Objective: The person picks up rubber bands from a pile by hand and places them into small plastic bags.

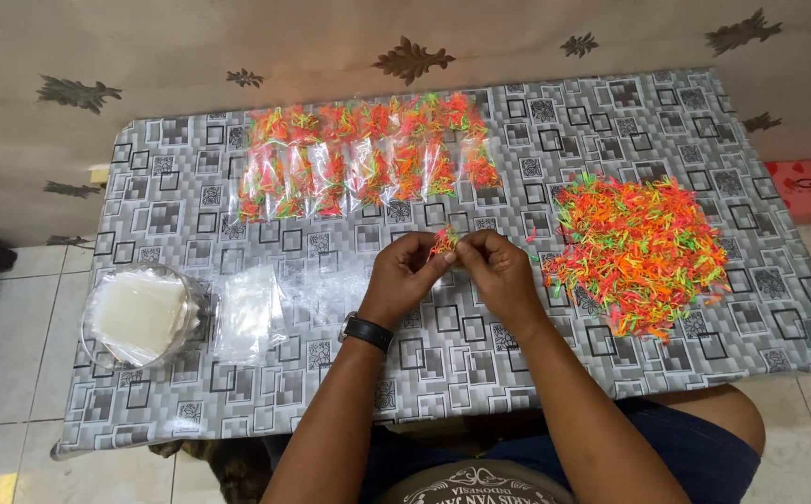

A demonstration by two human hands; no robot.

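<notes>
Grey square-patterned tablecloth (190,196) filling mid-frame, beige leaf-print curtain (237,47) above, pale floor tiles (4,327) lower left, left hand (403,278) and right hand (499,273) pinching small neon bundle (444,242) at centre, loose neon pile (639,252) right.

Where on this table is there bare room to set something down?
Free: the near edge of the table below both hands, and the far-left corner beside the row of filled bags. Crowded: the loose pile of coloured bits on the right, the empty bags and round container on the left.
</notes>
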